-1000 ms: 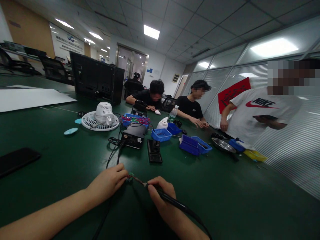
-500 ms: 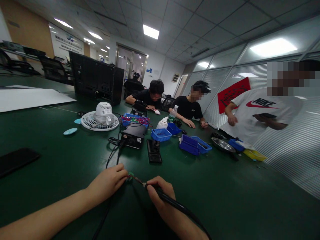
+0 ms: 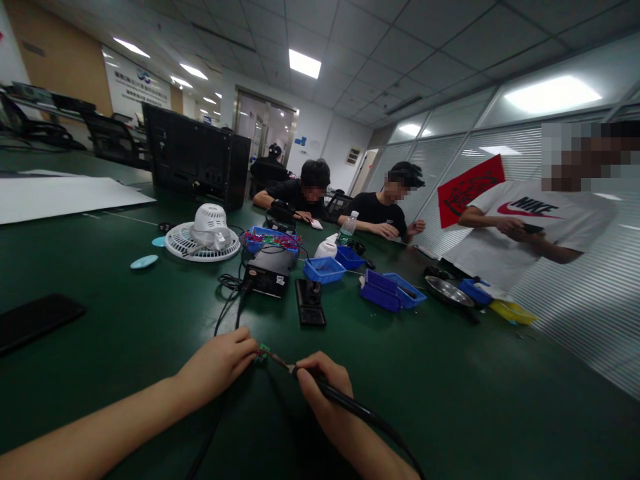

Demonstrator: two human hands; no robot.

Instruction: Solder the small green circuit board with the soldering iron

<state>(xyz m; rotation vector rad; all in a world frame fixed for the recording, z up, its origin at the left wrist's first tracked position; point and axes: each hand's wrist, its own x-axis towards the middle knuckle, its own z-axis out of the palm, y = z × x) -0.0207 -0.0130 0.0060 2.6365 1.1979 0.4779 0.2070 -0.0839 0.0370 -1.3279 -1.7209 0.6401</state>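
Note:
Low in the middle of the view, my right hand [image 3: 327, 393] grips the black handle of a soldering iron [image 3: 285, 364], its cable trailing to the lower right. The iron's tip points left and meets or nearly meets a small green circuit board [image 3: 262, 355] with red wires. My left hand [image 3: 231, 357] is closed at the board's left edge, its fingertips pinched by the red wires; exactly what lies between them is hidden. Beyond my hands stand a black soldering station [image 3: 270, 272] and a black iron stand [image 3: 310, 303].
A white fan part [image 3: 203, 240] lies at the left on the green table [image 3: 450, 400]. Blue trays [image 3: 324, 270], one full of wires, and a bottle [image 3: 347, 227] stand farther back. A dark phone [image 3: 40, 317] lies far left. Several people are around the table; a metal pan [image 3: 450, 291] sits right.
My hands and the iron hold nearly the same place. The standing person at the right has brought both hands together at a dark object. A seated person has raised one hand.

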